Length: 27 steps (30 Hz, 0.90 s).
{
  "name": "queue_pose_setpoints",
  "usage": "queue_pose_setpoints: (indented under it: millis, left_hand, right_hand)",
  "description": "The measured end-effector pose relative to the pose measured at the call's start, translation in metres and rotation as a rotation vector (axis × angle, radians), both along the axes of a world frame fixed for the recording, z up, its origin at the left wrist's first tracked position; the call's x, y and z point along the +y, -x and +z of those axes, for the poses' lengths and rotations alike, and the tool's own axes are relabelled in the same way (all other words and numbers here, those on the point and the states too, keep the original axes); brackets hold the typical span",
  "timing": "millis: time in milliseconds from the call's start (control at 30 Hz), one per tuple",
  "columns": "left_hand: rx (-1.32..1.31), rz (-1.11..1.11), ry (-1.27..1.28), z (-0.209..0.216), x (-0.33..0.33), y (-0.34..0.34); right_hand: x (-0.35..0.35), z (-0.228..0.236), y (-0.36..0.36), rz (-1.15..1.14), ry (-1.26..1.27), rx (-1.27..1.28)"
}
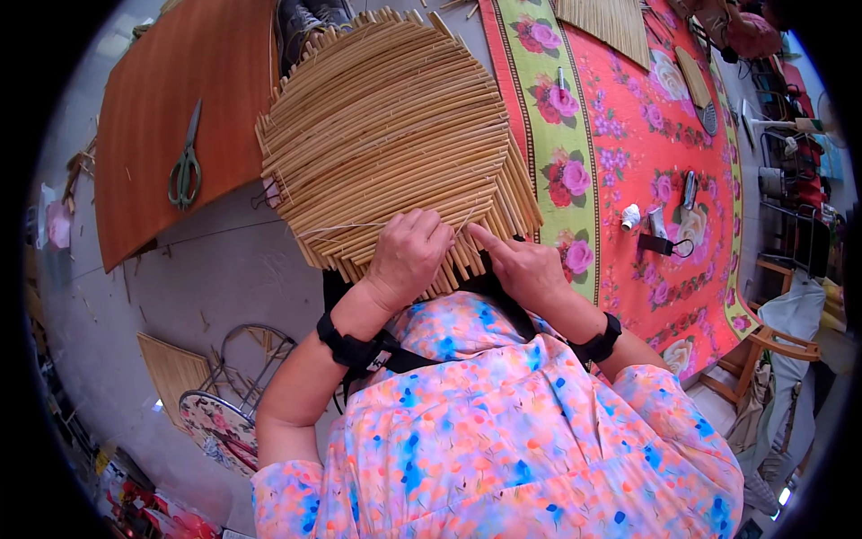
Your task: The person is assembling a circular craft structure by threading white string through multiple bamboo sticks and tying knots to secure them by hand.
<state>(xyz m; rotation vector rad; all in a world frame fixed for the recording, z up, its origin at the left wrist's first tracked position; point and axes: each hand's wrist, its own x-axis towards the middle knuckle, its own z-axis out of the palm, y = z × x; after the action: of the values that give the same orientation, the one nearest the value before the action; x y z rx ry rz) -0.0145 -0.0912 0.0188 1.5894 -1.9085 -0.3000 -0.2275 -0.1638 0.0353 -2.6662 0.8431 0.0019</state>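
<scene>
A panel of tan stalks, laid side by side and stitched with thin thread, rests over my lap. Its right corner has stalks set at another slant. A pale thread runs across its lower left part to my left hand, whose fingers are closed on it above the panel's near edge. My right hand is at the near right edge, index finger reaching onto the stalks and the other fingers curled. A thin strand shows by that fingertip; what the fingers pinch is too small to tell.
Green-handled scissors lie on a brown board at the left. To the right, a red flowered cloth carries small tools and another stalk panel. A flower-patterned stool and a stalk piece are at lower left.
</scene>
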Motion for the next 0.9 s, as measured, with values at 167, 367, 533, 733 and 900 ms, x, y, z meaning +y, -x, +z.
queue_pose_setpoints:
  millis: [167, 367, 533, 733, 900]
  left_hand:
    - [-0.031, 0.0, 0.01, -0.001, 0.001, 0.0]
    - [-0.041, -0.001, 0.032, -0.004, 0.001, -0.001]
    - [-0.048, 0.006, 0.037, -0.003, 0.001, 0.0]
    - [-0.059, 0.002, 0.035, -0.005, 0.002, 0.0]
    - [-0.077, 0.0, 0.041, -0.007, 0.002, 0.0]
  right_hand:
    - [-0.008, -0.013, 0.009, 0.108, 0.002, -0.146]
    - [-0.009, -0.004, 0.01, 0.115, 0.152, -0.316]
    - [-0.015, -0.005, -0.002, 0.146, 0.163, -0.419]
    - [-0.011, -0.009, -0.007, 0.146, 0.102, -0.328]
    - [-0.01, -0.01, -0.009, 0.152, 0.099, -0.235]
